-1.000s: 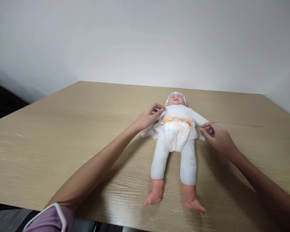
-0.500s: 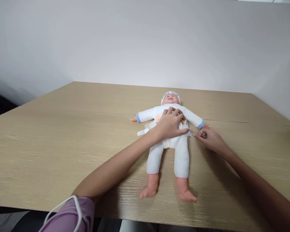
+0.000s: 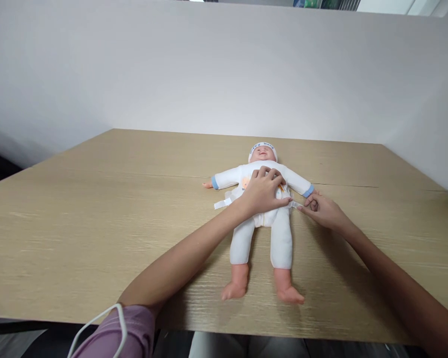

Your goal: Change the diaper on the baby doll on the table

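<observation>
A baby doll (image 3: pixel 281 238) in a white suit with blue cuffs lies on its back, its head at the far end and its bare feet toward me. Around its hips sits a white diaper (image 3: pixel 264 219). My left hand (image 3: pixel 266 191) rests flat over the doll's belly and the diaper's front, fingers spread. My right hand (image 3: pixel 322 211), beside the doll's hip, pinches the diaper's tab on that side between thumb and finger. The opposite diaper tab (image 3: pixel 222 203) sticks out loose to the left. My left palm hides part of the diaper's front.
The doll lies on a light wood table (image 3: pixel 97 238) with a thin seam running across it. A pale wall (image 3: pixel 209 69) rises behind the table. The table's front edge is close to my lap.
The camera view has shifted slightly, showing more above the wall. Both hands keep their places, and the right still pinches the tab near the doll's hip.
</observation>
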`<state>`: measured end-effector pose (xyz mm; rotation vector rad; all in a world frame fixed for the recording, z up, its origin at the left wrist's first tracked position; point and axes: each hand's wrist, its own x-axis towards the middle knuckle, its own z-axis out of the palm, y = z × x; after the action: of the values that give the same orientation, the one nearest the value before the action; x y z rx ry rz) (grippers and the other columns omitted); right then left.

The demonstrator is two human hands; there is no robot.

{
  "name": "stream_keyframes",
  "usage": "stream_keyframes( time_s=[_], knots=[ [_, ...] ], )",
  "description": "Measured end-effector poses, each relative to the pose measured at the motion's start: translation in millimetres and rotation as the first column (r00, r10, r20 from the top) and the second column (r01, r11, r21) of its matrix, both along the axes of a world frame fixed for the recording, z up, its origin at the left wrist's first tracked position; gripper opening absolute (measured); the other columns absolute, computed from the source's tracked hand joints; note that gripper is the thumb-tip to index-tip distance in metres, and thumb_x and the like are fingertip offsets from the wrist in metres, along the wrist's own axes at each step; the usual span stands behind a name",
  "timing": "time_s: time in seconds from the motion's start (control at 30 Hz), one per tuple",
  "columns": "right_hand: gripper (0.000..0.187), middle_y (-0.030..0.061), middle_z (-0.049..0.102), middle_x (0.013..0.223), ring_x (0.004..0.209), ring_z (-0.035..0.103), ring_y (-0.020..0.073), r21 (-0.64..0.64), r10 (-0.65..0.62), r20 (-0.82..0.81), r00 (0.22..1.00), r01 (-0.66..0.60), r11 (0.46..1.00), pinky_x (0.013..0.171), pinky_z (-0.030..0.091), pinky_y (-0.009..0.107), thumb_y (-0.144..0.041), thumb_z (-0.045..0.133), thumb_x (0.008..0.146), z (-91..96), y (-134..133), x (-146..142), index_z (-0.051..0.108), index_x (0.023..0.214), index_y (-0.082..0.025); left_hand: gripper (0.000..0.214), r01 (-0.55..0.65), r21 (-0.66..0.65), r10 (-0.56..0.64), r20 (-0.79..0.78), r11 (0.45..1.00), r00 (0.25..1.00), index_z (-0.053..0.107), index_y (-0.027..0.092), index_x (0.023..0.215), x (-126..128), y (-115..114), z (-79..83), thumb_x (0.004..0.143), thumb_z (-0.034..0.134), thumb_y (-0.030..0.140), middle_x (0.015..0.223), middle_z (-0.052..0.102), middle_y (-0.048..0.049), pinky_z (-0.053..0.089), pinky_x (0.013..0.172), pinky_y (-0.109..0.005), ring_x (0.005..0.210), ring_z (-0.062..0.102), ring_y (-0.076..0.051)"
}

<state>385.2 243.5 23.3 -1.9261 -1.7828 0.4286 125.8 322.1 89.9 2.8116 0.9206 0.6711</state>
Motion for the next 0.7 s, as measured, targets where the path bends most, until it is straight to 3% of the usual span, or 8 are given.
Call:
stream_keyframes(
  time_s=[0.2,0.3,0.5,0.6,0.7],
  knots=[
    [0.055,-0.0008,0.061,0.062,0.061,0.052,0.0178,-0.02,0.062,-0.03,0.998,-0.063,0.998,0.061,0.037,0.031,-0.079,0.062,0.082,-2.5,0.5,-0.5,0.059,0.075,-0.024,0.044,-0.012,0.0,0.012,0.013,1.0,1.0,0.074,0.023,0.119,0.4,0.5,-2.7,0.092,0.076,0.058,0.134,0.07,-0.0096,0.041,0.112,-0.053,0.13,0.052,-0.038],
    [0.052,-0.0008,0.061,0.064,0.061,0.052,0.0182,0.031,0.063,-0.079,0.995,-0.06,0.998,0.062,0.039,0.032,-0.077,0.063,0.083,-0.5,-0.4,-4.6,0.058,0.077,-0.025,0.043,-0.007,-0.006,0.007,0.016,1.0,1.0,0.074,0.024,0.119,0.0,0.5,-3.0,0.093,0.074,0.058,0.134,0.069,-0.0096,0.041,0.113,-0.053,0.13,0.051,-0.038],
    [0.045,-0.0023,0.052,0.062,0.059,0.045,0.0164,0.194,-0.098,-0.175,0.98,0.132,0.972,0.06,0.034,0.032,-0.067,0.064,0.087,15.9,-4.3,-8.3,0.051,0.071,-0.026,0.045,-0.005,-0.003,0.005,0.017,1.0,1.0,0.074,0.023,0.12,-0.9,0.9,-3.7,0.094,0.072,0.059,0.136,0.069,-0.0102,0.04,0.112,-0.054,0.129,0.05,-0.038],
    [0.045,-0.0028,0.049,0.066,0.062,0.044,0.0156,0.22,-0.076,-0.353,0.933,0.162,0.962,0.06,0.032,0.031,-0.065,0.068,0.085,26.4,-6.0,-9.8,0.05,0.072,-0.026,0.044,-0.004,0.005,0.004,0.015,1.0,1.0,0.074,0.024,0.12,-0.9,1.6,-5.0,0.095,0.071,0.06,0.137,0.068,-0.0105,0.04,0.112,-0.054,0.129,0.05,-0.038],
    [0.041,-0.0043,0.047,0.067,0.062,0.041,0.0148,0.195,0.017,-0.576,0.817,0.117,0.974,0.06,0.03,0.03,-0.059,0.072,0.083,35.7,-9.9,-18.5,0.05,0.075,-0.026,0.044,0.003,0.004,-0.003,0.019,1.0,1.0,0.074,0.024,0.121,-0.6,2.0,-5.4,0.095,0.071,0.059,0.136,0.068,-0.0111,0.039,0.113,-0.054,0.129,0.05,-0.038]
  ],
)
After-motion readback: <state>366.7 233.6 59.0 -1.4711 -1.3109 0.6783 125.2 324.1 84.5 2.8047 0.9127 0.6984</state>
